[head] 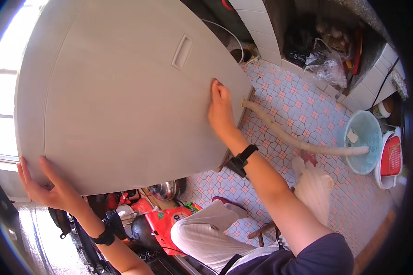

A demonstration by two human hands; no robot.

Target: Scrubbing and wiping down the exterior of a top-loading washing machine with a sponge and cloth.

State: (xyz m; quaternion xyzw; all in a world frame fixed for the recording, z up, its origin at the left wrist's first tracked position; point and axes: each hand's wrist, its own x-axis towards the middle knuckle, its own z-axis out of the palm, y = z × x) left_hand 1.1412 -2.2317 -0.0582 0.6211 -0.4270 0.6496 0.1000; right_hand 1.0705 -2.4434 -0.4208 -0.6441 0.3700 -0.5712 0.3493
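Note:
A large pale appliance cabinet (124,103), probably a washing machine, fills the upper left, with a recessed handle (182,51) in its side. My left hand (50,187) rests with spread fingers on its lower left edge, near a seam. Against the side panel, below the recessed handle, lies my right hand (221,106) with its fingers curled; whether it grips anything does not show. A beige corrugated drain hose (289,137) runs from the cabinet's lower right side into a light blue plastic basin (363,137). Both wrists wear black straps.
Beside the basin stands a white bucket (380,172) with a red basket (391,156). Plastic bags (325,65) fill a tiled recess. A wooden stool (261,233), a red bag (161,223) and a metal pot lid (163,190) are near my legs on the patterned tile floor (282,89).

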